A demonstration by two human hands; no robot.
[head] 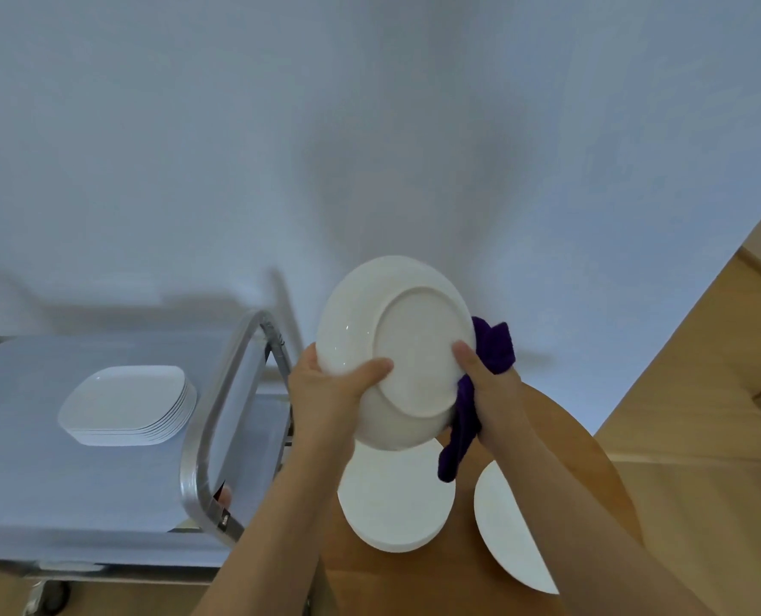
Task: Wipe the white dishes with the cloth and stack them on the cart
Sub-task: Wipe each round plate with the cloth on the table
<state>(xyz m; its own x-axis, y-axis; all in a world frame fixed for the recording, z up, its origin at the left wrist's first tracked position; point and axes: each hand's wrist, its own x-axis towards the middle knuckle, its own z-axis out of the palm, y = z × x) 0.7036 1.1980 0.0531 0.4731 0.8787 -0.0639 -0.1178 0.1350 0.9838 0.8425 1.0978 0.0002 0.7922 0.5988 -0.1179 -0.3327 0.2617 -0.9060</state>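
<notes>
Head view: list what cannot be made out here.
- Front face of the round plate: turned away, only its underside shows.
- Purple cloth: mostly hidden behind the plate and the right hand.
- Plate at lower right: partly covered by the right forearm.
- Stack of round plates: the held plate hides its far edge; count unclear.
- Cart: cut off by the left edge.

A plain pale wall (280, 126) fills the background above a light wooden table (680, 393) at right.
</notes>
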